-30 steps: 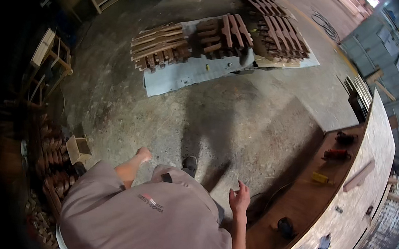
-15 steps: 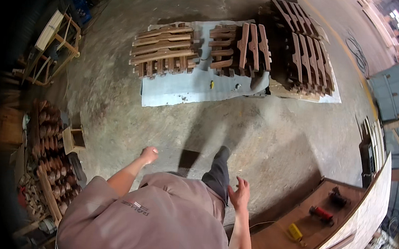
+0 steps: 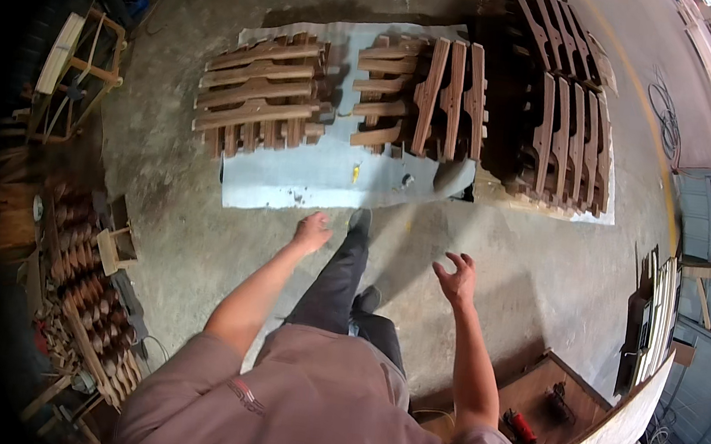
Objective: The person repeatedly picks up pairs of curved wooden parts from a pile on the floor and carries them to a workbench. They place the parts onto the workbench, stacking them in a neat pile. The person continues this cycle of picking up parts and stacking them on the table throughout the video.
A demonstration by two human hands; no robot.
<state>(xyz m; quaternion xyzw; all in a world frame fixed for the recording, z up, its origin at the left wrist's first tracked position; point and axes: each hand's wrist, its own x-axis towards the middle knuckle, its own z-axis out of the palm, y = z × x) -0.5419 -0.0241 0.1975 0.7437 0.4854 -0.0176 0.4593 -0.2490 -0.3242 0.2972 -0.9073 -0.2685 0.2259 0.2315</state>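
Note:
My left hand (image 3: 312, 233) is held out ahead of me with its fingers loosely bent and apart, and nothing shows in it. To its right my right hand (image 3: 457, 280) hangs over the floor, thumb and fingers spread, holding nothing. Beyond them a white sheet (image 3: 267, 194) carries stacks of shaped brown wooden slats. The left stack (image 3: 256, 114) has its top slats lying crosswise over others. In the middle stack (image 3: 452, 102) some slats point away from me and others lie sideways. A taller stack (image 3: 565, 140) stands at the right. Neither hand touches the wood.
A small yellow object (image 3: 355, 173) lies on the sheet. At lower right, a brown wooden tray-like surface (image 3: 493, 393) holds a red power tool (image 3: 519, 430) and a dark tool (image 3: 560, 404). Piled wooden parts (image 3: 81, 280) stand at left, near a wooden frame (image 3: 85, 72).
I have stepped toward the stacks, which now look nearer. Both hands have come up and forward; the left has loosened from a closed shape. The tray-like surface has slipped toward the lower edge.

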